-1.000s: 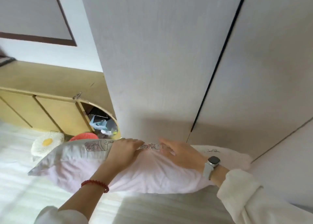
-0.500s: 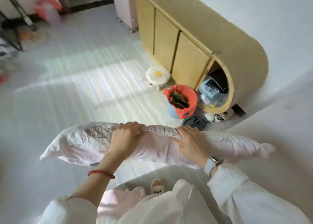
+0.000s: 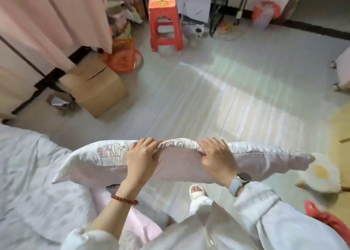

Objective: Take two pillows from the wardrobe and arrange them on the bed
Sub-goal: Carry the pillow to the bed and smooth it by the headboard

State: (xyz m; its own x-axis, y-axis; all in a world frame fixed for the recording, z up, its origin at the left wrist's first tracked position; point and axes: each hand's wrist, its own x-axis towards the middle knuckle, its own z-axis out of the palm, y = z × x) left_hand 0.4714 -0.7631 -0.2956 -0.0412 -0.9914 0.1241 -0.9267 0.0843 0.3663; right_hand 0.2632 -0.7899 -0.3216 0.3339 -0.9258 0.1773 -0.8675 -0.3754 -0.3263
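So I've got one pillow (image 3: 176,162) up in the air, my left hand (image 3: 141,158) and right hand (image 3: 217,157) both curled over its top edge, the bed (image 3: 32,174) just to my left, nothing's on it yet, second pillow's nowhere in sight.

Head-worn view, steeply downward, close over hands (image 3: 181,159), edges perhaps warped

Both hands, left (image 3: 141,157), right (image 3: 217,158), grip pillow (image 3: 178,162) beside bed (image 3: 28,174).
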